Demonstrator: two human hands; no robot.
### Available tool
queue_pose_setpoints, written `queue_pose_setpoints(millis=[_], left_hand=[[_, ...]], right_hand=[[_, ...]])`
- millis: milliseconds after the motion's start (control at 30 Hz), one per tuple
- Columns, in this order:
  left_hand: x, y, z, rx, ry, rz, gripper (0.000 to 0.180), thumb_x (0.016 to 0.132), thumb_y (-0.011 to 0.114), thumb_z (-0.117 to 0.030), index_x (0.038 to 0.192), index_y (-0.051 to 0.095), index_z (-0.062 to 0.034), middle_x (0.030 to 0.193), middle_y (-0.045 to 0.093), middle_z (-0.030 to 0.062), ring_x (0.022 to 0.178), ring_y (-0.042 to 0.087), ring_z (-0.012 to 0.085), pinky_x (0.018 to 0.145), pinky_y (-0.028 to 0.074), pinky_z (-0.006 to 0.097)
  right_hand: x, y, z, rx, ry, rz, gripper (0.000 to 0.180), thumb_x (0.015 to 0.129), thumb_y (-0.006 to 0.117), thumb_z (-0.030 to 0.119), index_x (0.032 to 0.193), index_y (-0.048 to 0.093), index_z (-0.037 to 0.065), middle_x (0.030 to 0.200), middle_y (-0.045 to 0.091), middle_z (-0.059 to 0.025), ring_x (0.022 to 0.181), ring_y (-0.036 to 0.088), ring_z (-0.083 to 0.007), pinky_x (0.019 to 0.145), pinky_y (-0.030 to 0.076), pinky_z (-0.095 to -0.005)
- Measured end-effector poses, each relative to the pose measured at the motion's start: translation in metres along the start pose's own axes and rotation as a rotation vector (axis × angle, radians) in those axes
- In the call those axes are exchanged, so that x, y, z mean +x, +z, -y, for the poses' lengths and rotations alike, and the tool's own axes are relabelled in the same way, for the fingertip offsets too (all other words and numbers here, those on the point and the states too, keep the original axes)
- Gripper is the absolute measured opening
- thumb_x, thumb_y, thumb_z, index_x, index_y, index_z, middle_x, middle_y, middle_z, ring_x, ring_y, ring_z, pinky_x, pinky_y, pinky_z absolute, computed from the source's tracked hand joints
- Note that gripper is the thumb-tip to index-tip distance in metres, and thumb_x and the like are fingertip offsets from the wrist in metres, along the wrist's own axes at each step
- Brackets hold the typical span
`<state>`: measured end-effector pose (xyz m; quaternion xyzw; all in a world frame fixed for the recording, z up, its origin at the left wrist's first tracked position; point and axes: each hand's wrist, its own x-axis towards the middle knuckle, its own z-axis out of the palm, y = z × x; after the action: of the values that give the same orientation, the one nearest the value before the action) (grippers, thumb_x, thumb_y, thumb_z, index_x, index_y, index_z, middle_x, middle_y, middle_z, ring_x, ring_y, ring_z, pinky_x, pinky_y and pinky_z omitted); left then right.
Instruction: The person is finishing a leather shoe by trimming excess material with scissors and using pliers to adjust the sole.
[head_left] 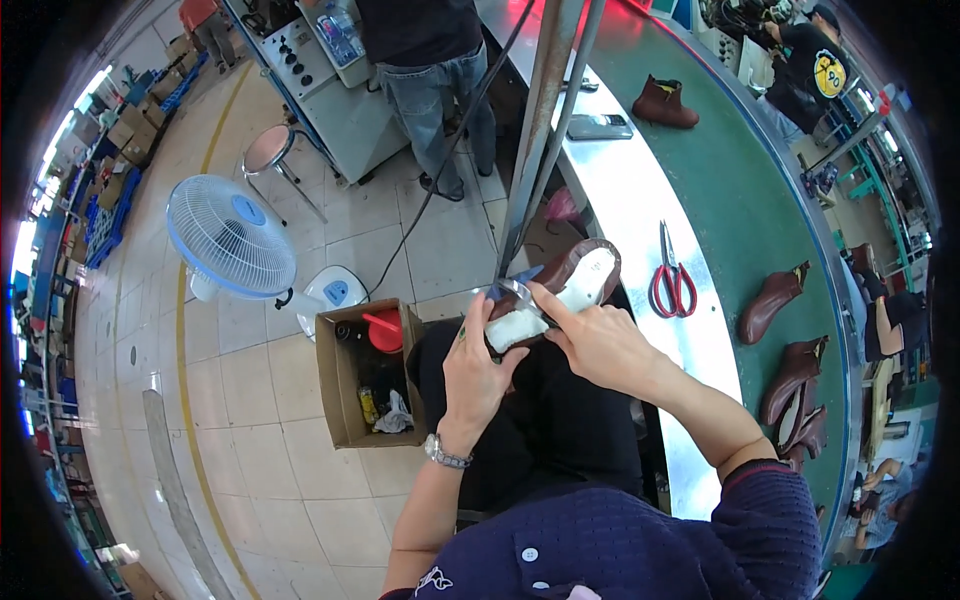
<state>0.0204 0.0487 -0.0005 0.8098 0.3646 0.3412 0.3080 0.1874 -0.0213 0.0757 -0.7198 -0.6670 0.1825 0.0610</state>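
Over my lap is a brown leather boot (597, 252), turned so that its white underside shows. My left hand (474, 372) is closed round one end of it, with the thumb at the lower edge. My right hand (605, 343) lies across the middle of the boot, its index finger stretched toward my left fingers. Beside that fingertip is a small shiny, partly clear piece (518, 292), too small to name. The other fingers of my right hand are curled, and what they hold is hidden. Red-handled scissors (672, 285) lie on the metal ledge to the right.
A green belt (715, 190) carrying several brown boots (664, 102) runs along the right. A phone (599, 127) rests on the metal ledge (625, 180). Left of my legs are a cardboard box (337, 395) and a fan (232, 237). A metal post (535, 130) rises ahead; a person stands beyond.
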Motion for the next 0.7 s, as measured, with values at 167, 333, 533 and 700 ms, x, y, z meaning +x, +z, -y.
queue_pose_setpoints(millis=[167, 333, 533, 700], left_hand=[[0.012, -0.015, 0.002, -0.103, -0.018, 0.177, 0.092, 0.066, 0.084, -0.012, 0.143, 0.033, -0.0046, 0.122, 0.063, 0.0143, 0.107, 0.063, 0.0321, 0.09, 0.05, 0.036], [0.018, -0.044, 0.026, -0.198, 0.126, 0.406, 0.093, 0.07, 0.076, -0.003, 0.149, 0.027, -0.0109, 0.148, 0.04, 0.0157, 0.135, 0.042, 0.0269, 0.109, 0.036, 0.035], [-0.075, -0.023, 0.024, -1.278, -0.982, 0.236, 0.063, 0.098, 0.052, -0.041, 0.15, 0.028, -0.0144, 0.142, 0.048, 0.0087, 0.119, 0.054, 0.0205, 0.099, 0.044, 0.037], [-0.091, -0.012, 0.024, -1.859, -1.058, 0.279, 0.063, 0.099, 0.037, -0.055, 0.139, 0.046, -0.0077, 0.126, 0.061, 0.0142, 0.108, 0.063, 0.0276, 0.095, 0.05, 0.042]], right_hand=[[-0.009, 0.016, 0.002, 0.127, 0.039, -0.125, 0.056, 0.092, 0.054, 0.018, 0.143, 0.032, 0.009, 0.064, 0.062, -0.0226, 0.061, 0.063, -0.0428, 0.057, 0.049, -0.0524], [-0.044, 0.007, -0.026, 0.189, -0.031, -0.363, 0.05, 0.091, 0.056, 0.013, 0.137, 0.039, 0.004, 0.078, 0.065, -0.0255, 0.077, 0.064, -0.0457, 0.07, 0.049, -0.0527], [-0.091, 0.005, 0.005, 0.511, 0.433, 0.16, 0.053, 0.094, 0.055, 0.013, 0.143, 0.035, 0.008, 0.074, 0.066, -0.0184, 0.066, 0.069, -0.0286, 0.065, 0.053, -0.0384], [-0.081, 0.007, 0.032, 0.292, 0.053, 0.302, 0.061, 0.093, 0.053, 0.008, 0.148, 0.031, 0.018, 0.087, 0.067, -0.0166, 0.075, 0.069, -0.026, 0.069, 0.054, -0.0358]])
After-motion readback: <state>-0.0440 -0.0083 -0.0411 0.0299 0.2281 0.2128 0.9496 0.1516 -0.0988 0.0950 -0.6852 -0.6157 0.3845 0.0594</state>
